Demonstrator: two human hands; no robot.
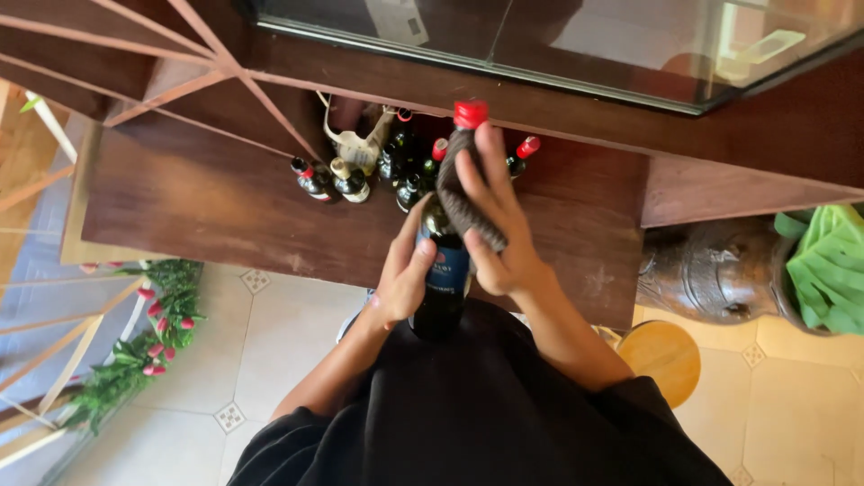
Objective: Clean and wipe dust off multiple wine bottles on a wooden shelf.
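Bottle (445, 270) of dark glass with a red cap and a blue label, held in front of the person's body, above the near edge of the dark wooden table (225, 216). Left hand (405, 274) closed round its lower body beside the label; the grip is firm, fingers wrapped, thumb toward the label. Right hand (495, 211) pressing a dark brownish cloth (459, 193) against the neck and shoulder, fingers spread over the cloth, so this grip is closed on the cloth rather than on the glass.

Progress, as a judgement: wiping looks under way on the upper part. The cloth covers neck and shoulder only; the lower body and label sit bare under the left grip. Whether any part is already clean cannot be told.

Contents: glass too dark to show a fill level. Cap is on.

Just beyond the right grip, farther along the table: a cluster of other bottles (396, 166), dark glass, some with red caps, some with gold or dark tops, all capped; fill hidden there too. A pale cord or tag lies among them, unclear which.

Beyond them, a glass-fronted cabinet (558, 45). Right of the grips, a carved wooden piece (711, 270), green leaves (828, 265), a round wooden stool (666, 355). Left and below, a garland with pink buds (153, 333) on tiled floor (288, 333).
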